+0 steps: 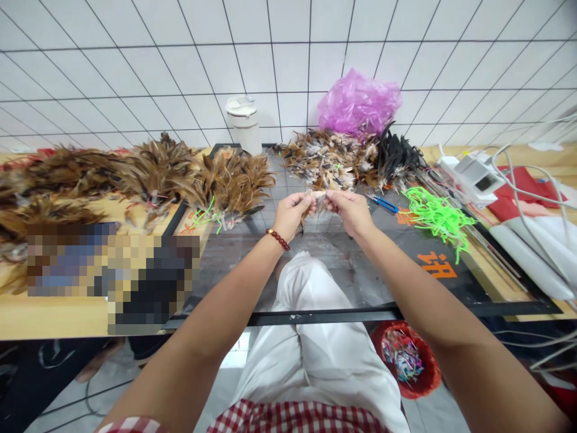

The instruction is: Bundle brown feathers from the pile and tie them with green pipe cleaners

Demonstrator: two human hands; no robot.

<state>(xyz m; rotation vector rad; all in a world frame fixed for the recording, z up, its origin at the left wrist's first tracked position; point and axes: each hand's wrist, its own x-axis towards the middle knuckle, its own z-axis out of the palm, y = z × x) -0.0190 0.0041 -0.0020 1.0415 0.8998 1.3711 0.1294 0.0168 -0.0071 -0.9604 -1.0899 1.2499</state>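
Note:
Both hands meet above the dark glass board [234, 258]. My left hand [293, 211] pinches one side of a small feather bunch [319, 199], and my right hand [349, 209] pinches its other side. The bunch is pale at the top, with brown tips hanging below the left fingers. Just beyond lies a pile of loose brown and white feathers [322, 159], with black feathers [396, 156] at its right. Blue thread snips [384, 204] rest to the right of my right hand. Brown feather bundles [232, 180] with green ties lie left of my left hand.
Bright green cords [439, 216] are heaped on the right, near a white device [473, 174] with cables. A white tumbler [244, 123] and a purple plastic bag [358, 105] stand against the tiled wall. More feather bundles [153, 168] line the left. Below, a red bin [428, 379] holds scraps.

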